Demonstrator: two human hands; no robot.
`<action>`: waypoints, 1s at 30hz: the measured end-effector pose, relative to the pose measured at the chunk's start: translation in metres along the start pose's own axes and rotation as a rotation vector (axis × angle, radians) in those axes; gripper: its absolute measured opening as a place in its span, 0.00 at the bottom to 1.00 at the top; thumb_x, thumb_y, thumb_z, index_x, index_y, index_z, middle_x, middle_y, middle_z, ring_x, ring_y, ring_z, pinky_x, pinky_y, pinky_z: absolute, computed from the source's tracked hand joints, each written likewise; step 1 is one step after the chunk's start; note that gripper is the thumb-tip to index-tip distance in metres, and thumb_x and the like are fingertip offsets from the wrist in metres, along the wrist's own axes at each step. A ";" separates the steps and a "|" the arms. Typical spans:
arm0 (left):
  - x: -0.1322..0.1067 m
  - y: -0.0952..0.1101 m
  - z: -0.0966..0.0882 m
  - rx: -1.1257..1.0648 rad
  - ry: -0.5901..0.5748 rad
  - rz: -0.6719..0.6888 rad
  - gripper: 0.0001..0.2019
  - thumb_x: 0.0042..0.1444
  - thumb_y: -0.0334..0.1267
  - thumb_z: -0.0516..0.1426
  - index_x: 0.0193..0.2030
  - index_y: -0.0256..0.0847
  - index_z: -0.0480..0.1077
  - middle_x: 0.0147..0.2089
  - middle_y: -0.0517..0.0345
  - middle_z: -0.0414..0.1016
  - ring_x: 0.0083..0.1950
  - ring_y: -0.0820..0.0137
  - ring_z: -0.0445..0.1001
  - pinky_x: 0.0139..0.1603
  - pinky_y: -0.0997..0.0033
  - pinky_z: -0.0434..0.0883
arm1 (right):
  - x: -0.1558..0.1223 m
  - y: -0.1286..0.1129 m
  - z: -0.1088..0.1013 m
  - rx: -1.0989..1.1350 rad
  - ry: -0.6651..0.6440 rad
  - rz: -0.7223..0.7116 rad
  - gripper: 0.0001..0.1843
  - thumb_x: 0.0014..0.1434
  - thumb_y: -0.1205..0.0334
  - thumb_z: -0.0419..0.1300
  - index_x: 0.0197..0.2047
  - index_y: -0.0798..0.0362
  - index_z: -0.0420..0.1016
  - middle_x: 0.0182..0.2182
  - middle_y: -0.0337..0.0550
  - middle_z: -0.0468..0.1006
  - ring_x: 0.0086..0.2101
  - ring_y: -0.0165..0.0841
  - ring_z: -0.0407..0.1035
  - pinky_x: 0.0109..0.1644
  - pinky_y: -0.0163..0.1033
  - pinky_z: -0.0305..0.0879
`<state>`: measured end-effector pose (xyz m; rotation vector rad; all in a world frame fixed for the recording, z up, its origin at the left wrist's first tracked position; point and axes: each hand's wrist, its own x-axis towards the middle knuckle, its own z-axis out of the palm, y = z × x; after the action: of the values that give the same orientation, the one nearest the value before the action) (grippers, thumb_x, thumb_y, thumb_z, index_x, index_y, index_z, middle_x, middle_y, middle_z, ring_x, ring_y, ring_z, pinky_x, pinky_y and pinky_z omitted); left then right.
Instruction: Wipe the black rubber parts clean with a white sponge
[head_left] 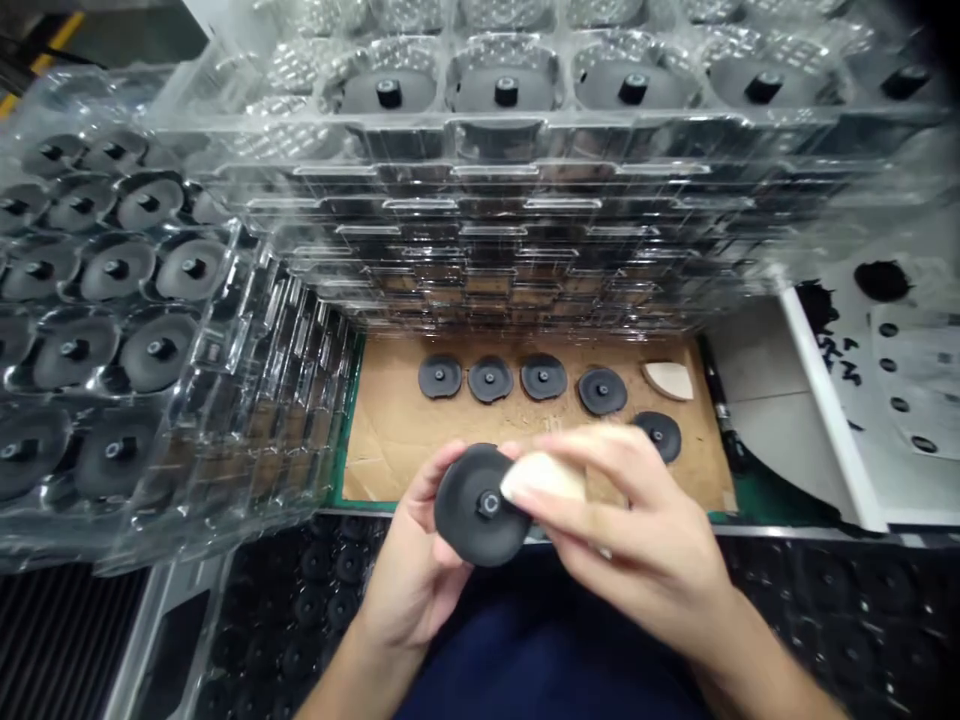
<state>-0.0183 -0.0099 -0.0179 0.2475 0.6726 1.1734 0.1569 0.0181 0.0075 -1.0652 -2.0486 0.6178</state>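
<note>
Black disc held over the desk

A brown cardboard sheet [390, 420] covers much of the green desk [757, 495], walled in by stacked clear plastic trays [487, 215] of round black parts. Above its near edge, the person's left hand [416, 565] grips a round matte-black disc with a central stub [480, 535] by the rim; the right hand [637, 530] pinches a cream wedge-shaped pad [553, 478] over its face. At right, black handwriting [840, 358] marks a white surface [892, 480], too blurred for me to read.
</note>
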 end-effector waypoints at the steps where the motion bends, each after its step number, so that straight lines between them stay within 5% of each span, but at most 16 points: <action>1: 0.000 0.001 0.000 0.018 -0.003 -0.002 0.23 0.39 0.39 0.68 0.46 0.52 0.75 0.49 0.58 0.79 0.50 0.69 0.76 0.50 0.76 0.71 | -0.002 0.000 0.000 0.001 -0.018 0.014 0.15 0.57 0.73 0.58 0.44 0.51 0.79 0.46 0.49 0.73 0.47 0.38 0.65 0.48 0.45 0.67; 9: 0.002 -0.001 0.005 0.052 -0.020 0.084 0.23 0.40 0.37 0.69 0.46 0.54 0.74 0.50 0.63 0.79 0.50 0.70 0.77 0.50 0.76 0.72 | -0.012 -0.014 0.010 -0.033 0.151 0.088 0.13 0.57 0.70 0.59 0.44 0.50 0.79 0.46 0.49 0.72 0.45 0.38 0.65 0.48 0.46 0.66; 18: 0.002 -0.007 0.023 0.124 0.096 0.271 0.21 0.39 0.37 0.69 0.42 0.60 0.73 0.49 0.72 0.78 0.51 0.68 0.76 0.53 0.72 0.72 | -0.013 -0.026 0.014 -0.005 0.195 0.111 0.12 0.56 0.70 0.59 0.43 0.52 0.78 0.42 0.48 0.71 0.42 0.36 0.65 0.44 0.42 0.66; 30: 0.001 -0.012 0.021 0.136 0.180 0.272 0.22 0.38 0.37 0.69 0.41 0.63 0.73 0.50 0.73 0.78 0.52 0.68 0.75 0.51 0.73 0.72 | -0.011 -0.019 0.016 0.008 0.160 0.063 0.12 0.57 0.68 0.59 0.43 0.47 0.79 0.42 0.45 0.74 0.41 0.36 0.67 0.44 0.43 0.66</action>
<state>0.0034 -0.0107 -0.0076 0.3592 0.8984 1.4229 0.1392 -0.0029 0.0067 -1.1409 -1.8793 0.5534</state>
